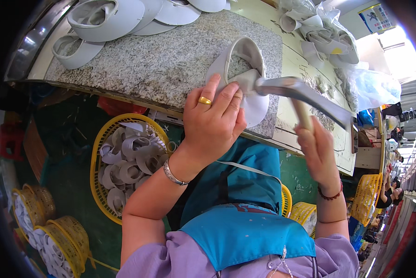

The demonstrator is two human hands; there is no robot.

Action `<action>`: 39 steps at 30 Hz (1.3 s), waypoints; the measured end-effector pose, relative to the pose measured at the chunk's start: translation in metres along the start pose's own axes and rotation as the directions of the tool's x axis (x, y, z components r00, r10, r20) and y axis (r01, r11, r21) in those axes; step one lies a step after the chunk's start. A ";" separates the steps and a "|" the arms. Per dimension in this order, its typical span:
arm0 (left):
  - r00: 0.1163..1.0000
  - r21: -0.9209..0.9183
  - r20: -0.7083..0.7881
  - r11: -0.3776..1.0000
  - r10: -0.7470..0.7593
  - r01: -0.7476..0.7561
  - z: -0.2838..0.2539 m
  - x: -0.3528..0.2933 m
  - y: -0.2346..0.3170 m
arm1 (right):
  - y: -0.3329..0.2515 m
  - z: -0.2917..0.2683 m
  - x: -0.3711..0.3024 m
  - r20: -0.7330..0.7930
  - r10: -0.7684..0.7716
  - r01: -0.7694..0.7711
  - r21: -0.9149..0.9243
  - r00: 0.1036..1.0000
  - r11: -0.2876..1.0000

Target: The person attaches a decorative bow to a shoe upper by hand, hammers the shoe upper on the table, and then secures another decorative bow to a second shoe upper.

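The hammer head (306, 92) shows silver, the visor (257, 109) off-white, the slab (171, 58) speckled grey, the desk (328, 150) cream, the apron (252, 236) teal, the shirt (150, 257) lilac, the basket (96, 171) yellow.

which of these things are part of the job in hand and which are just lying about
In the job:
- hammer, gripped in the right hand
- visor, under the fingers of the left hand
- slab, beneath the visor

Apparently just about:
- clear bag
- poster

Upper-right glare, motion-blurred hammer (310, 96), bent edges
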State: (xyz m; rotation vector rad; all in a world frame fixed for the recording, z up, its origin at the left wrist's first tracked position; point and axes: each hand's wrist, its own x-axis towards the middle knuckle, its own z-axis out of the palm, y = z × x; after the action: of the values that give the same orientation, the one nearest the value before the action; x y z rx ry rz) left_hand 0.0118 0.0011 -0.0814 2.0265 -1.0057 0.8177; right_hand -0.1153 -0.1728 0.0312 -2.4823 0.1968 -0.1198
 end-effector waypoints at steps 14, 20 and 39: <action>1.000 0.015 -0.010 0.999 -0.028 0.028 0.001 0.000 0.002 | -0.002 0.004 -0.007 -0.042 0.048 -0.048 0.005 0.998 0.999; 0.999 0.007 -0.011 0.999 -0.032 0.032 0.001 0.006 0.007 | 0.013 0.028 -0.005 -0.042 -0.108 0.101 -0.144 0.993 0.984; 0.997 0.027 0.008 0.997 -0.072 0.072 0.000 -0.002 0.008 | 0.015 0.022 -0.002 -0.006 0.031 -0.031 -0.061 1.000 0.998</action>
State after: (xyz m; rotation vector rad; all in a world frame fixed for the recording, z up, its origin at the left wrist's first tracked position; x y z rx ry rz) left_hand 0.0045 -0.0017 -0.0808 2.0782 -0.9253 0.7881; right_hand -0.1160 -0.1717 0.0046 -2.5391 0.2443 -0.1082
